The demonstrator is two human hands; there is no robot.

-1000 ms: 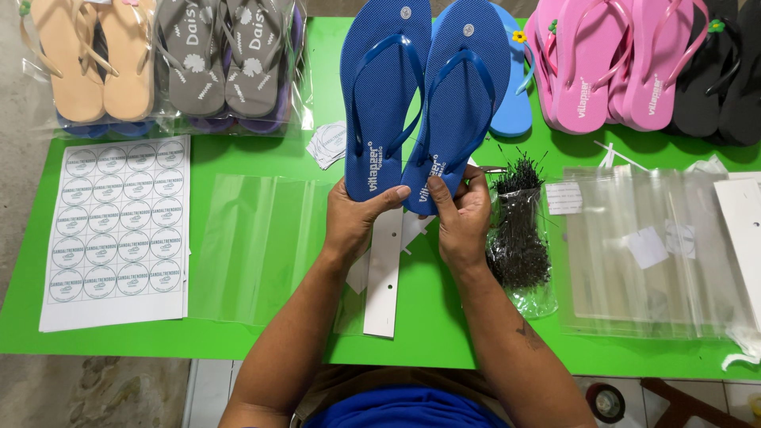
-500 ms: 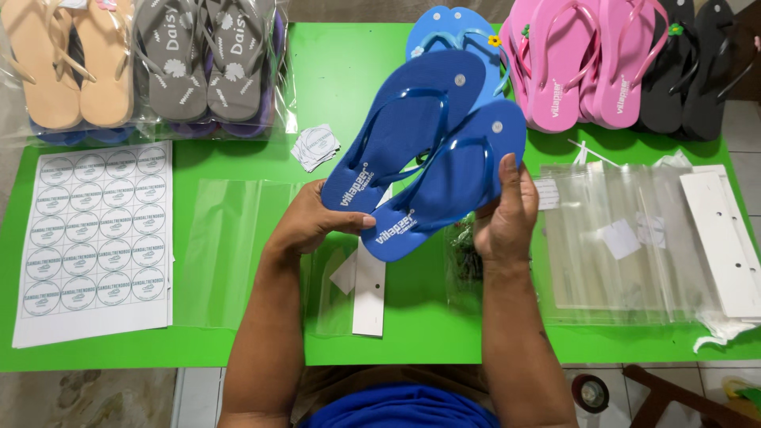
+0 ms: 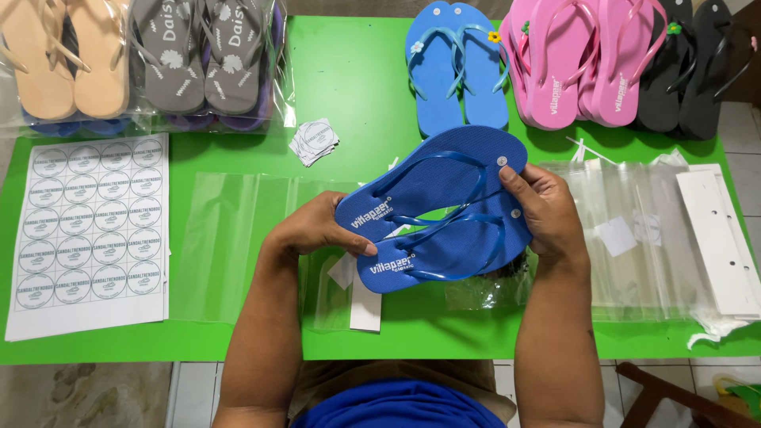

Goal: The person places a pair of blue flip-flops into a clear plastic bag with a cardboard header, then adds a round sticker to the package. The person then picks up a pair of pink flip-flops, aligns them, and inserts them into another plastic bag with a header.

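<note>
Evidently light and flexible, the pair of dark blue foam flip-flops (image 3: 444, 210) was held above the green table (image 3: 357, 87): left hand (image 3: 317, 230) pinching the heels, right hand (image 3: 547, 210) clasping the toe ends. Clear plastic bags (image 3: 626, 238) lay beyond the right grip.

A single head-worn camera looks almost straight down from above the person's chest onto a green table (image 3: 357, 103), close enough that both forearms fill the lower middle. The table's far edge lies at the top of the frame, its near edge and a strip of tiled floor (image 3: 190, 392) at the bottom.
</note>
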